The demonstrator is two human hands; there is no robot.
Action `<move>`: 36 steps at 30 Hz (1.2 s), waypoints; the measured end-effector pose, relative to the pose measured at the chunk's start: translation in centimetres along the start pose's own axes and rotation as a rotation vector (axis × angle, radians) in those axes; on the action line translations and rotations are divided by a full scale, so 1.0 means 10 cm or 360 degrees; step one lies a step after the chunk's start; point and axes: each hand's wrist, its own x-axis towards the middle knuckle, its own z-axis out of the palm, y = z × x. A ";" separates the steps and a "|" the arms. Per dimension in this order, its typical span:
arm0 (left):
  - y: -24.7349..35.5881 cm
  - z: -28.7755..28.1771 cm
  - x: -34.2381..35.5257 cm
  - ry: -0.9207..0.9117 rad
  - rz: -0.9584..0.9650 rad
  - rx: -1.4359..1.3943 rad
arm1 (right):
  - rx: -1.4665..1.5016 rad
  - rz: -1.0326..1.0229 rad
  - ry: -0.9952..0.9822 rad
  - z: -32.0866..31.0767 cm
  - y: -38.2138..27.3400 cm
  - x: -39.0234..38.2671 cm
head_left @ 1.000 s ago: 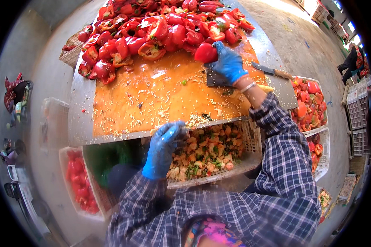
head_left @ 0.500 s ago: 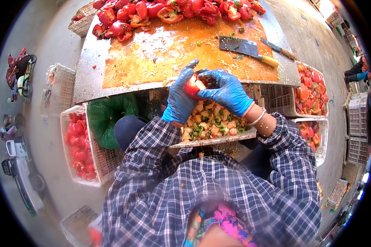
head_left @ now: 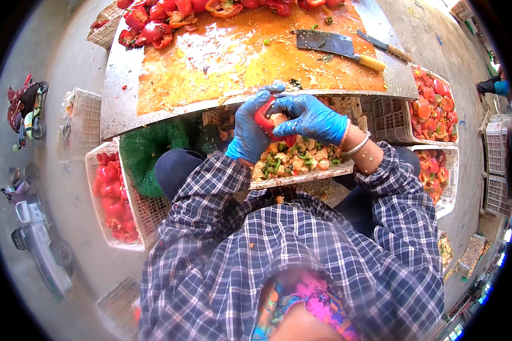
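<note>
Above a crate of cores and green scraps [head_left: 290, 162], my left hand [head_left: 250, 128] and my right hand [head_left: 310, 119], both in blue gloves, are closed together on a red pepper [head_left: 265, 119]. The pepper looks opened, with its pale core showing between my fingers. Beyond them lies an orange board [head_left: 205, 71] strewn with seeds, on a metal table [head_left: 122, 91]. A pile of red peppers [head_left: 156, 28] covers its far side. A cleaver with a yellow handle [head_left: 330, 44] and a narrower knife [head_left: 387, 47] lie at the board's right.
Crates of red peppers [head_left: 114, 199] stand at the left beside green netting [head_left: 148, 159], others [head_left: 432, 108] at the right. Stacked empty crates [head_left: 495, 145] line the far right, near another person [head_left: 495, 85]. Scooters [head_left: 25, 116] stand on the floor at the far left.
My right hand has moved from the pepper pile down to my left hand, bringing a red pepper. Since half a second ago my fingers have shifted on it, turning it slightly.
</note>
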 end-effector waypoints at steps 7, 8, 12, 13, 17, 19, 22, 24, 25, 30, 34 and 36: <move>-0.04 0.06 0.05 -0.0063 -0.0051 -0.0609 | -0.1065 -0.0438 0.0922 0.03 0.04 0.07; 0.00 0.04 0.09 -0.0050 -0.0026 -0.0602 | -0.0534 -0.0459 0.0941 -0.06 0.07 0.10; 0.16 -0.10 0.10 -0.0071 0.0105 -0.0567 | -0.0035 0.0048 0.0511 -0.28 -0.60 -0.19; 0.20 -0.08 0.10 -0.0121 0.0102 -0.0557 | -0.0209 -0.0039 0.0368 -0.30 -0.58 -0.19; 0.24 -0.06 0.09 -0.0213 0.0004 -0.0530 | -0.1859 -0.0784 0.0729 -0.02 -0.57 -0.13; 0.23 0.07 0.07 -0.0331 -0.0095 -0.0541 | -0.1883 -0.0858 0.0616 0.04 -0.47 -0.08; 0.15 0.18 0.02 -0.0315 -0.0226 -0.0357 | -0.2292 -0.0848 0.0428 0.00 -0.21 -0.03; 0.09 0.14 -0.05 -0.0286 -0.0044 0.0108 | -0.1902 -0.1020 0.0570 0.07 -0.07 0.03; 0.08 0.11 -0.06 -0.0287 -0.0019 0.0217 | -0.1532 -0.0882 0.0653 0.07 0.02 0.03; 0.33 0.03 -0.03 0.0223 -0.0026 0.0019 | 0.0232 0.0405 0.0241 -0.53 -0.24 -0.01; 0.60 -0.16 -0.10 0.0342 0.0352 0.0302 | -0.1170 -0.0428 0.0314 -1.15 -0.32 0.33; 0.64 -0.05 -0.14 0.0317 0.0344 0.0314 | -0.0212 0.0009 0.0854 -1.73 -0.38 0.66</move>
